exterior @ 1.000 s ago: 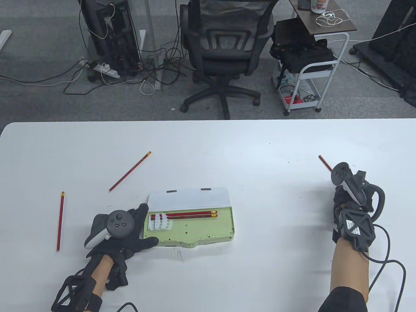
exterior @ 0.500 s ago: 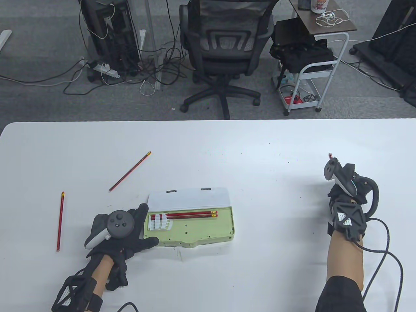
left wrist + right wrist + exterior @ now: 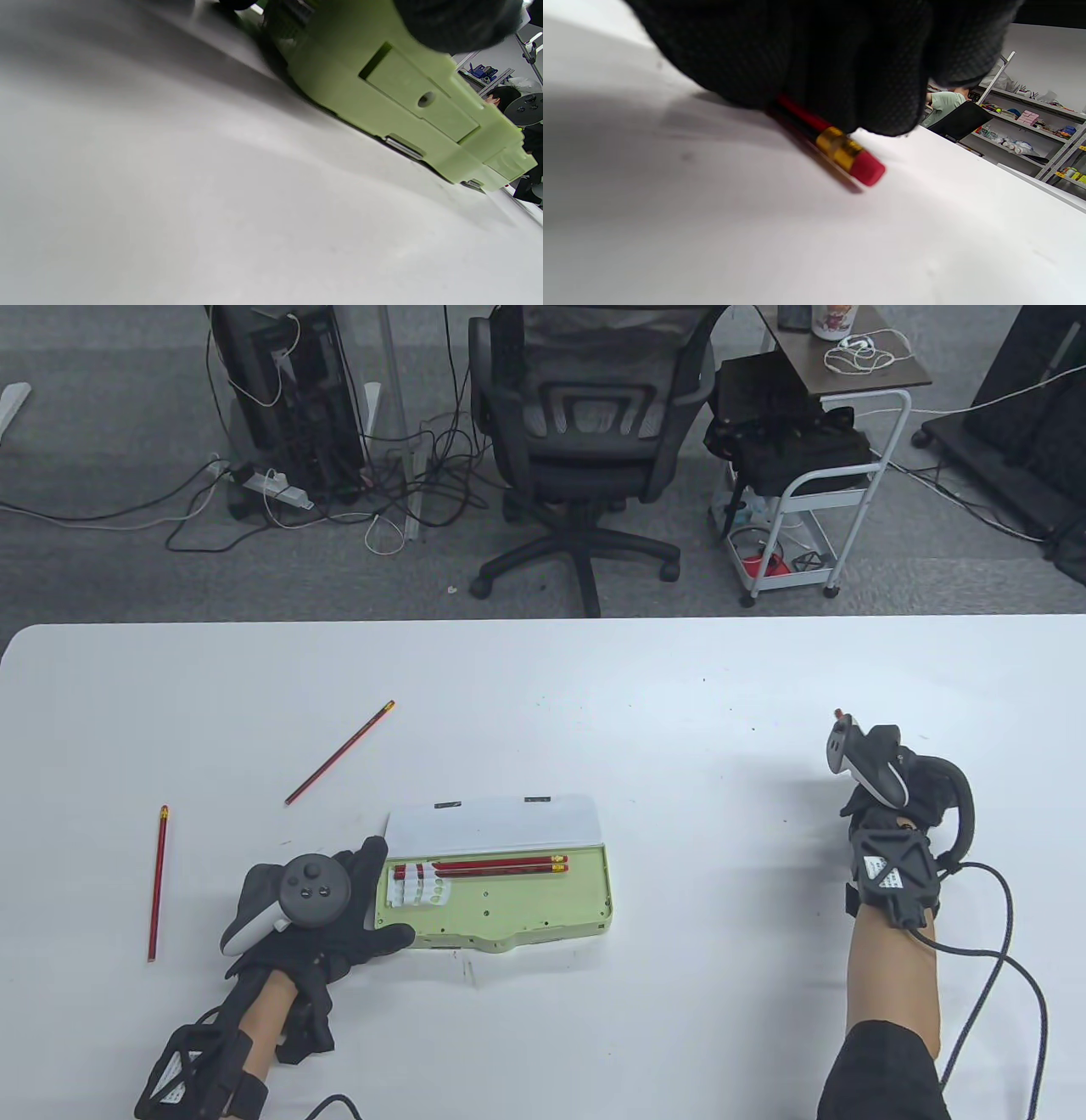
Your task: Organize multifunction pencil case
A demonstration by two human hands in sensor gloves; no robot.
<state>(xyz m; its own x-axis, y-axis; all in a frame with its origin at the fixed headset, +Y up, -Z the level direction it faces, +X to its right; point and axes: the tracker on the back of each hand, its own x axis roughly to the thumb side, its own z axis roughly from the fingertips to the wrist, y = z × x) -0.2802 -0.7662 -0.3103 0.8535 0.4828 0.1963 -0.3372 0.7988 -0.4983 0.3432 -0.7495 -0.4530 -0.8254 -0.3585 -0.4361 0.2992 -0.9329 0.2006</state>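
The green pencil case lies with its lid up near the table's front, its white lid tipped back. Two red pencils lie side by side in it, next to a white insert. My left hand rests at the case's left end, one finger along the far corner and the thumb along the near edge. In the left wrist view a gloved fingertip sits on the case wall. My right hand, far right, grips a red pencil. Only its end shows past the tracker.
Two more red pencils lie loose: one slanted behind the case, one at the far left. A black cable trails from my right wrist. An office chair and a white cart stand beyond the table's far edge.
My right hand has closed round the pencil at the right and shifted left with it. The left hand and the case have stayed put.
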